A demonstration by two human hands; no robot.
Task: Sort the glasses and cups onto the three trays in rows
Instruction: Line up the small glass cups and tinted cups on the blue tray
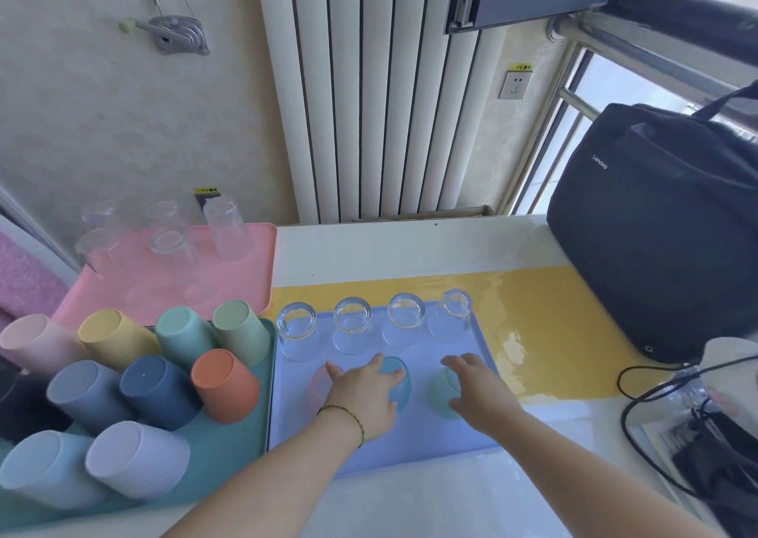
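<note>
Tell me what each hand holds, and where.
Left hand grips the blue glass, fingers curled over its top; right hand grips the green glass round its side.

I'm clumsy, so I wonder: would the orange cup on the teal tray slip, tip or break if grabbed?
Probably not slippery: the orange cup looks matte. It stands upside down on its rim on the teal tray, so a nudge would likely slide it, not tip it. Opaque like plastic, it is probably light and tough, though I cannot be sure.
</note>
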